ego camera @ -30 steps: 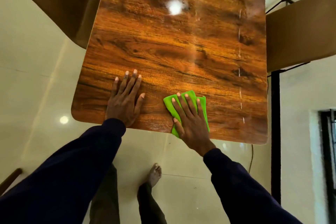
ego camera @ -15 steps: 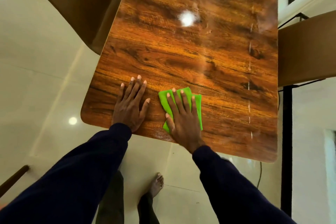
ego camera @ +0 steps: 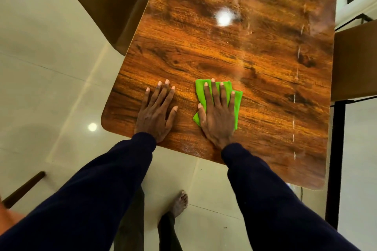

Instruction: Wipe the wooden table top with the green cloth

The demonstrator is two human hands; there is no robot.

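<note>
The glossy rectangular wooden surface (ego camera: 234,51) carries both hands near its front edge. The left hand (ego camera: 156,114) lies flat on bare wood, fingers spread. The right hand (ego camera: 218,116), fingers straight and fanned, presses down the small folded bright-green cloth (ego camera: 237,102). The cloth looks soft and light and will likely bunch, so it is best pinned under the whole palm.

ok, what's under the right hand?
The green cloth, pressed flat on the wooden table top by the right hand with straight fingers. Cloth edges show around the hand; the part beneath the palm is covered.
</note>
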